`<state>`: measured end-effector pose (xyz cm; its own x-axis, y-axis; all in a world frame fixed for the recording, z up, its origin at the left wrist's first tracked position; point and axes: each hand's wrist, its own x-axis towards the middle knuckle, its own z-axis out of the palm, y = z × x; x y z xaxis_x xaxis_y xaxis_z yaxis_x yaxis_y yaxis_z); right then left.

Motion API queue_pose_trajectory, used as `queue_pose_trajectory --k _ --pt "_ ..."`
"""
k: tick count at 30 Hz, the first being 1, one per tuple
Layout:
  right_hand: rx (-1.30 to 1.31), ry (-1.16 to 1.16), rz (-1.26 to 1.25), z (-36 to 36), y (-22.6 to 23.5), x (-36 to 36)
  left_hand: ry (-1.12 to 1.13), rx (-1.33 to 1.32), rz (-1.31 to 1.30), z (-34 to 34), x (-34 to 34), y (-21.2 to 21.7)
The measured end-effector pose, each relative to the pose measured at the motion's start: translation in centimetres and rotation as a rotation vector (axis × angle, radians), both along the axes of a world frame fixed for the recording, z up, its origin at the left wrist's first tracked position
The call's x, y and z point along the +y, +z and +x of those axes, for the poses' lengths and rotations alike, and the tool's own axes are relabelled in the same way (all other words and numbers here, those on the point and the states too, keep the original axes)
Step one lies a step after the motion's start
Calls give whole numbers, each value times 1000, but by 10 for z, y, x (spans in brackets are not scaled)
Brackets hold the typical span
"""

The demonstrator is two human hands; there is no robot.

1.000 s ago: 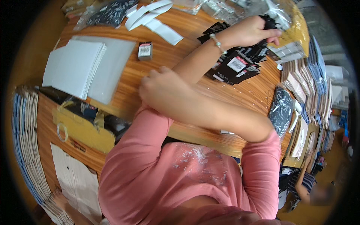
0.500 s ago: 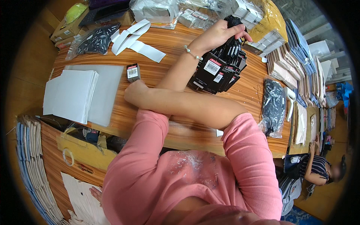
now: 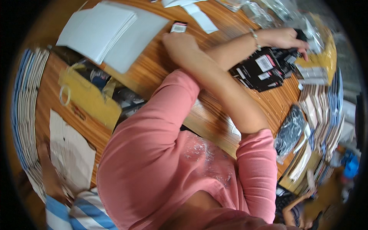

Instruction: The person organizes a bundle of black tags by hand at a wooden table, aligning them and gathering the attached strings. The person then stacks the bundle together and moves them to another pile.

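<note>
My forearms cross over the wooden table [image 3: 214,103], the right one on top. Reaching to the right, my left hand [image 3: 281,39], with a beaded bracelet at the wrist, is closed on the gathered black cords of a bunch of hang tags [image 3: 245,74]. The black tags, with white barcode stickers, fan out below that hand over the table. My right hand [image 3: 180,44] reaches across to the left, curled, its fingers hidden under it. Right beyond it stands a small dark block with a white label [image 3: 179,27]; whether the hand grips it cannot be told.
White sheets [image 3: 96,32] lie on a grey board at the left. A white strip [image 3: 200,18] lies farther back. To the right are a plastic bag of black things [image 3: 290,128], stacked folded clothes [image 3: 318,111] and a yellow bag [image 3: 327,57]. Other people are at lower left and lower right.
The whole view has turned and shifted, so the table sits higher and tilted. My left hand keeps hold of the hang tags. Another person's striped blue-white clothing has come into view at lower left.
</note>
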<state>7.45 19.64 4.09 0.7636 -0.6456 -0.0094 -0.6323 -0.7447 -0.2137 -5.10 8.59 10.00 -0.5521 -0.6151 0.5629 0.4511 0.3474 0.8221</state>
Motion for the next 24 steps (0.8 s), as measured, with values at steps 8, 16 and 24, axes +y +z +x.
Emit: queue_pose_trajectory --k 8,16,24 --pt "117 238 -94 5 -6 -3 -6 57 -17 3 -4 2" --pt "241 357 -67 21 -25 -8 -133 116 217 15 6 15" --pt "-226 370 -28 7 -1 0 -12 -32 79 8 2 15"
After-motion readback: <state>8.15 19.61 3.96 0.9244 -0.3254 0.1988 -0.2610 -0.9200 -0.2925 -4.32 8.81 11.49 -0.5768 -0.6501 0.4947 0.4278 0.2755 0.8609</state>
